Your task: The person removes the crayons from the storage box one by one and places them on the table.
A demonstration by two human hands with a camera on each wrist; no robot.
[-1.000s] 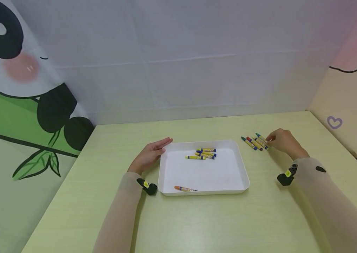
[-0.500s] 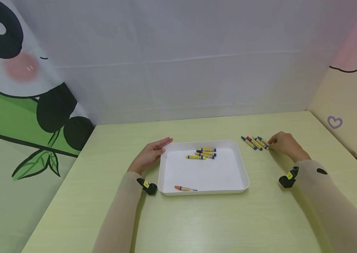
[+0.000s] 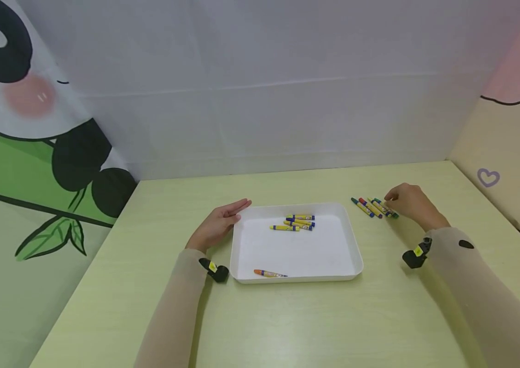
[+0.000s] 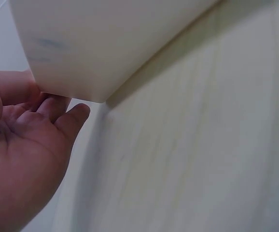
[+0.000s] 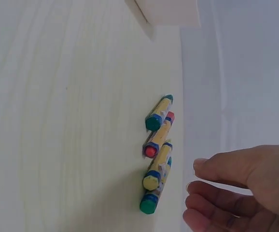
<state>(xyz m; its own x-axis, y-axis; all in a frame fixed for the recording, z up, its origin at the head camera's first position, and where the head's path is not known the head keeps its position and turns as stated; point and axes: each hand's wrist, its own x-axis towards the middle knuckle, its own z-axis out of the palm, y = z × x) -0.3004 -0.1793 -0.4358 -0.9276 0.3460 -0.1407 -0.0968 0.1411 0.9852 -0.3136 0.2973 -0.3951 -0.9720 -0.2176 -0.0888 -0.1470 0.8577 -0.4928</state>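
My left hand [image 3: 216, 223] holds the white tray [image 3: 296, 258] at its back left corner. Seen from the left wrist, the thumb lies on the tray's edge [image 4: 67, 58] and bent fingers are below it. My right hand [image 3: 410, 204] hovers beside a small row of crayons at the right; its thumb and fingers are apart, with nothing between them. The row has a dark green crayon [image 5: 159, 113], a red crayon [image 5: 157, 137], a yellow crayon [image 5: 157, 166] and a green crayon [image 5: 148, 204] lying close together, the green one nearest that hand.
Inside the tray, several yellow crayons [image 3: 285, 228] lie near the back, and an orange crayon [image 3: 270, 274] lies along the front wall. The table [image 3: 287, 327] meets a grey cloth backdrop [image 3: 264, 102] behind, with a printed panel [image 3: 508, 153] at the right.
The right hand has let go of the green crayon, which now lies against the yellow one, and has risen slightly away from it. The left hand and tray have stayed put.
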